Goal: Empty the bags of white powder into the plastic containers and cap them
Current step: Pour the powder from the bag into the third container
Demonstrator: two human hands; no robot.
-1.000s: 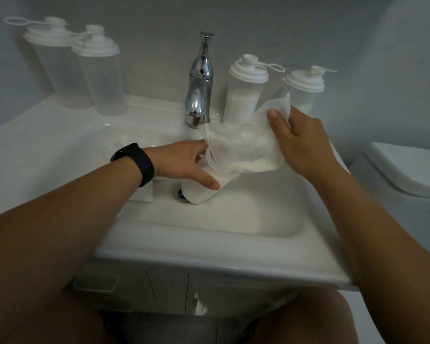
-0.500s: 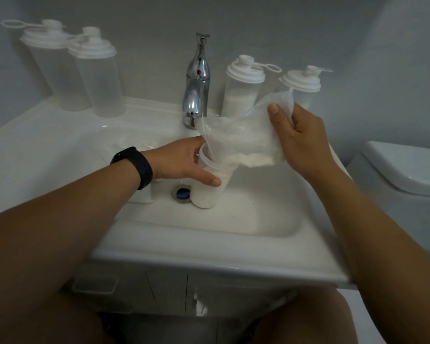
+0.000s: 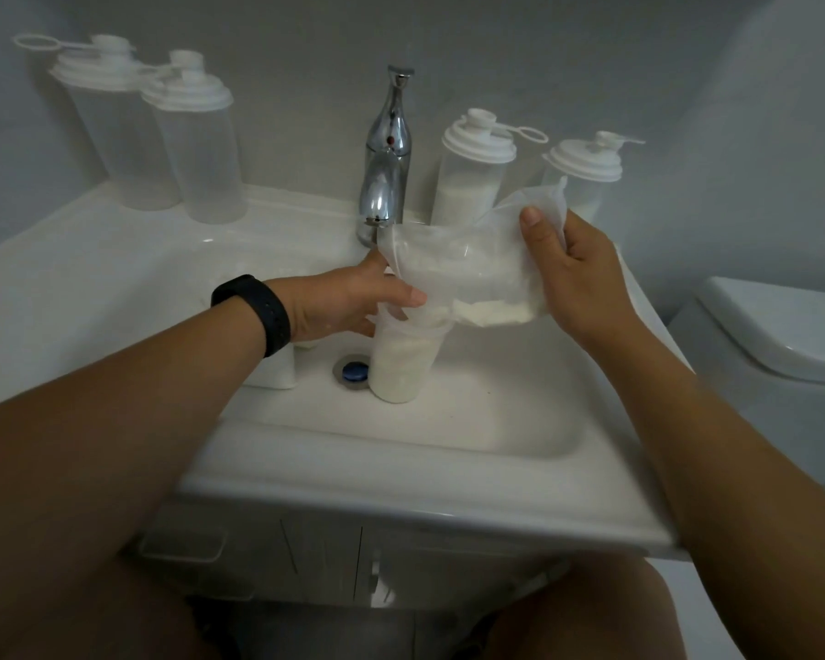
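Note:
An uncapped plastic container [image 3: 401,369], largely filled with white powder, stands upright in the sink basin [image 3: 496,421] beside the drain. My left hand [image 3: 348,302] grips its rim together with the mouth of a clear plastic bag [image 3: 467,273]. My right hand [image 3: 572,273] holds the bag's other end up, pinching it between thumb and fingers; powder lies in the bag's lower fold and slides toward the container. Two capped containers holding powder [image 3: 472,183] [image 3: 587,178] stand behind the bag at the back right.
Two empty lidded containers [image 3: 110,135] [image 3: 196,154] stand at the back left of the counter. A chrome faucet [image 3: 387,159] rises behind the basin. A white object [image 3: 277,369] sits in the basin under my left wrist. A toilet [image 3: 782,335] is at right.
The container has gone from leaning to upright in the basin. The bag has been raised and less powder is left in it.

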